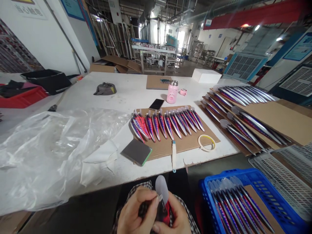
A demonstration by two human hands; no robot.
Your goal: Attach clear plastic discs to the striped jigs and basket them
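My right hand (179,214) is wrapped around a fishing lure (166,213) with a dark and red body, low in front of my lap. The lure's clear diving lip (161,188) points up. At the lip's base my left hand (138,211) pinches a small whitish piece (160,197) between thumb and forefinger; what it is made of I cannot tell. Much of the lure is hidden by my fingers. On the table ahead, a row of purple, red and silver lures (168,125) rests on a cardboard sheet (195,138).
A white-handled tool (174,156), a tape roll (206,143) and a dark sanding block (136,151) lie near the front edge. Plastic sheeting (56,146) covers the left. Further back stand a phone (156,104) and pink bottle (172,92). A blue basket (207,195) holds lures.
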